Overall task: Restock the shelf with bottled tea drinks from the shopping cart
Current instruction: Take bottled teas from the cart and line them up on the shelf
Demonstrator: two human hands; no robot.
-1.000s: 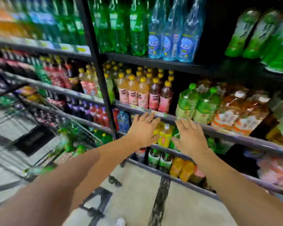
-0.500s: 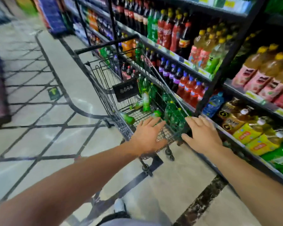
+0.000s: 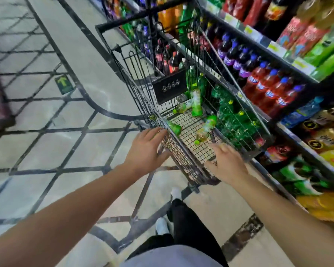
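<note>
A black wire shopping cart (image 3: 141,105) stands in the aisle beside the drinks shelf (image 3: 289,60). Several green-labelled tea bottles lie on its mesh floor: one lying near the front (image 3: 204,130), one against the left wall (image 3: 174,127), one leaning upright further back (image 3: 196,102). My left hand (image 3: 146,150) hovers with fingers straight at the cart's near left rim. My right hand (image 3: 227,163) reaches over the near end of the cart, fingers spread and empty. Neither hand holds a bottle.
Shelves on the right hold red and purple soda bottles (image 3: 268,87), green bottles and yellow packs lower down (image 3: 328,205). A black sign plate (image 3: 170,85) hangs inside the cart. Tiled floor (image 3: 46,132) stretches to the left. My legs and shoes (image 3: 174,218) are below.
My view swung from the shelf down to the cart. Both hands left the yellow bottles on the shelf and moved over the cart's near end, still empty.
</note>
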